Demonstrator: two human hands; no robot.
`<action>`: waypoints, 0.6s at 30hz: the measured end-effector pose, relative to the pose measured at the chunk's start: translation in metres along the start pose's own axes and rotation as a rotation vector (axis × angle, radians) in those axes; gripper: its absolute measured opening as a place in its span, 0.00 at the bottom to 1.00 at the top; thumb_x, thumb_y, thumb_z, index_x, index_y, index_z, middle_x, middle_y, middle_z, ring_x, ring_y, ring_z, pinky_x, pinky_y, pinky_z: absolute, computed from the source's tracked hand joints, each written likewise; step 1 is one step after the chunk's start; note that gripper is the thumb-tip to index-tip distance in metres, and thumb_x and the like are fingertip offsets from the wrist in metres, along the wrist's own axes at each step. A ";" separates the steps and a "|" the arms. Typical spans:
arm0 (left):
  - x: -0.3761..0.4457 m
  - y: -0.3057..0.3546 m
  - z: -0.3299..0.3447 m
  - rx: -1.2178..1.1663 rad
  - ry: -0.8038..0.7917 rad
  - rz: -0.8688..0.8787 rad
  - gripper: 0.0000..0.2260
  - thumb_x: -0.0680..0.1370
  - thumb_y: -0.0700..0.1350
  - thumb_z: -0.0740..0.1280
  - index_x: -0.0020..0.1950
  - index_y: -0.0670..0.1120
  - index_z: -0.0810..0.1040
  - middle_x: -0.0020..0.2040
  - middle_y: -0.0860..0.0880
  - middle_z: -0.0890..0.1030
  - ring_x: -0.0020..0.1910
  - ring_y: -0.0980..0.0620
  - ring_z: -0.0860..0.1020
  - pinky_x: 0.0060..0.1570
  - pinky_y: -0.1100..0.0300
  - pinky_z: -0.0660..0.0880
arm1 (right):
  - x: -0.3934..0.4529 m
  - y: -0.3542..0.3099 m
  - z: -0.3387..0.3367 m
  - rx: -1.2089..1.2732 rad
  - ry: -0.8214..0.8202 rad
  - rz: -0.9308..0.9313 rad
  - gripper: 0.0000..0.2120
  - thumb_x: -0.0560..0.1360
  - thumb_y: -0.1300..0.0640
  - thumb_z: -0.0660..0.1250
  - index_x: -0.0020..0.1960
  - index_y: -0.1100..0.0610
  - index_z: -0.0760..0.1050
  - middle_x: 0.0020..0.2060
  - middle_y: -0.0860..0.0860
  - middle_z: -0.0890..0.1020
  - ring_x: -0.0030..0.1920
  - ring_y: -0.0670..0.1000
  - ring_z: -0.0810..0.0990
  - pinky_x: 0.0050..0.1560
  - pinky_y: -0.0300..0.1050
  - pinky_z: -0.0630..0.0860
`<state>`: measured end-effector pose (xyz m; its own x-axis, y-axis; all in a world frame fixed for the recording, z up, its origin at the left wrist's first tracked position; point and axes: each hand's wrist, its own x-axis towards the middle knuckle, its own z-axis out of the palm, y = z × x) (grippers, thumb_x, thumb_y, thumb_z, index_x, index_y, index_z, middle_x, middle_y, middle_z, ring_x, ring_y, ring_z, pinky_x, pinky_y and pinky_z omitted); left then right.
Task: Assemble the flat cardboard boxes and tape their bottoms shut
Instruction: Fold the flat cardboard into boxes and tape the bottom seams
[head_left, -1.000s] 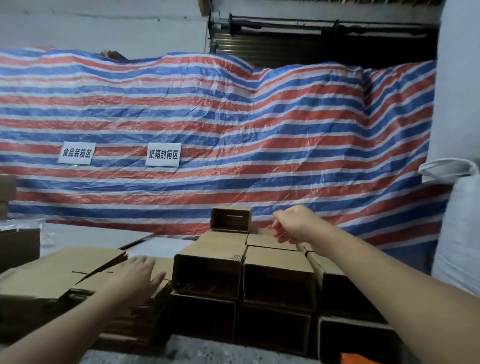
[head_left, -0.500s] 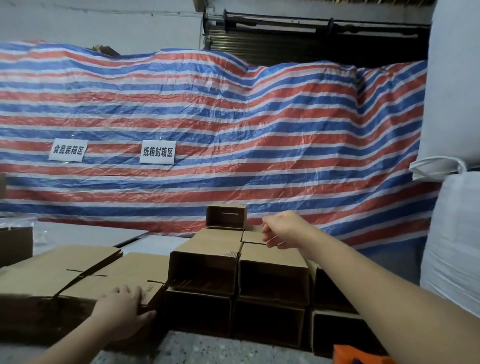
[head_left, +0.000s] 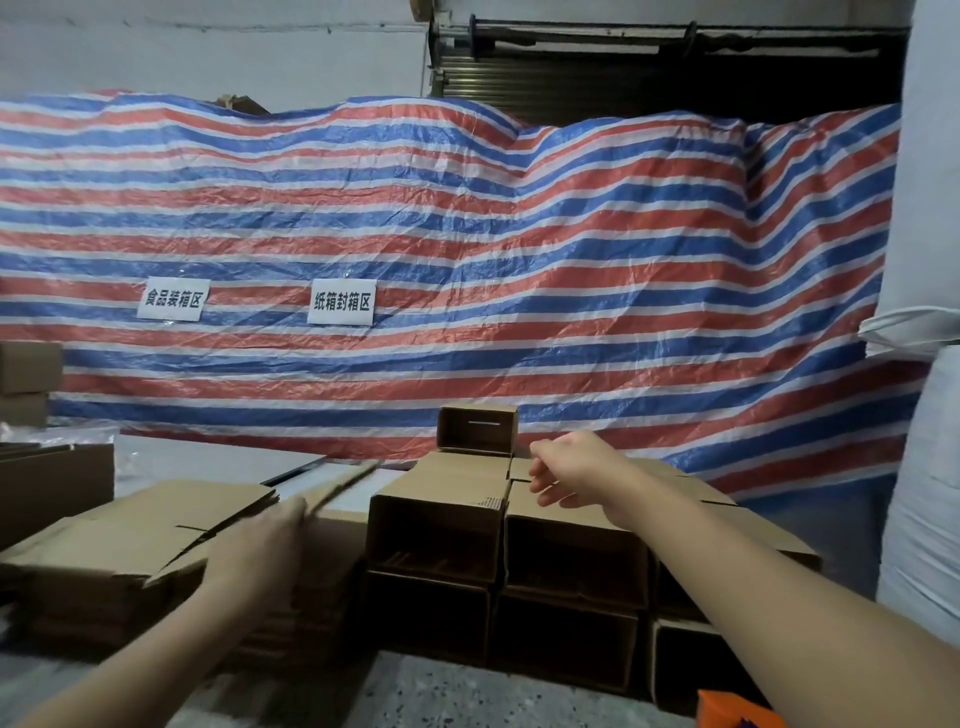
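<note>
Floor (head_left: 431, 691): speckled grey, bare strip in the foreground.
Backdrop: red, white and blue striped tarpaulin (head_left: 519, 249) hung across the room; two white paper signs (head_left: 341, 302) with Chinese characters fixed to it.
Upper room: pale wall at left, dark roller shutter (head_left: 675, 78) at upper right.
Right edge: white sacks (head_left: 930, 519), stacked, partly cut off.
Assembled boxes (head_left: 441, 519): brown cardboard, stacked in rows at centre, open sides facing the camera, interiors dark and apparently empty.
Single box (head_left: 478, 428): set on top at the back, opening toward the camera, a slot visible in its far wall.
Flat boxes (head_left: 145, 530): pile of folded cardboard at lower left, just beside the assembled stack.
Lifted flat box (head_left: 343, 486): raised edge-on above the pile, tilted, blurred.
Left hand (head_left: 260, 545): at the near end of the lifted flat box, apparently gripping it; fingers too blurred to tell their shape.
Right hand (head_left: 571, 470): above the top row of assembled boxes, fingers loosely curled, holding nothing.
Left edge: further cardboard boxes (head_left: 28, 369), cut off by the frame.
Lower right corner: orange object (head_left: 727, 709), mostly out of frame, not identifiable.
</note>
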<state>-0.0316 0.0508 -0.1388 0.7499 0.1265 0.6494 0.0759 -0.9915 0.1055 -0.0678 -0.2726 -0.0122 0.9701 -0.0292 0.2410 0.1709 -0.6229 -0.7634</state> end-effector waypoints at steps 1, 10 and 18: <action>0.007 0.001 -0.013 -0.106 0.062 -0.030 0.08 0.83 0.45 0.55 0.57 0.49 0.72 0.44 0.49 0.80 0.41 0.46 0.80 0.36 0.53 0.74 | 0.000 -0.001 0.000 -0.001 0.005 -0.008 0.16 0.83 0.50 0.58 0.48 0.57 0.80 0.42 0.52 0.86 0.41 0.49 0.85 0.43 0.43 0.78; 0.028 0.043 -0.138 -0.418 0.367 0.188 0.11 0.82 0.44 0.60 0.61 0.45 0.78 0.44 0.46 0.81 0.36 0.48 0.73 0.35 0.56 0.69 | 0.011 -0.020 -0.011 0.142 0.083 -0.051 0.22 0.83 0.41 0.56 0.62 0.58 0.74 0.57 0.54 0.80 0.56 0.53 0.79 0.58 0.51 0.75; 0.022 0.081 -0.204 -0.990 0.146 0.218 0.10 0.82 0.54 0.58 0.47 0.53 0.76 0.38 0.54 0.79 0.37 0.55 0.76 0.35 0.58 0.69 | 0.012 -0.036 -0.068 0.407 0.376 -0.224 0.29 0.81 0.33 0.53 0.73 0.52 0.65 0.56 0.46 0.69 0.52 0.47 0.70 0.51 0.47 0.67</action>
<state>-0.1424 -0.0207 0.0377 0.5899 0.0150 0.8073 -0.6787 -0.5326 0.5058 -0.0737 -0.3031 0.0590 0.7882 -0.2524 0.5613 0.4884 -0.2985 -0.8200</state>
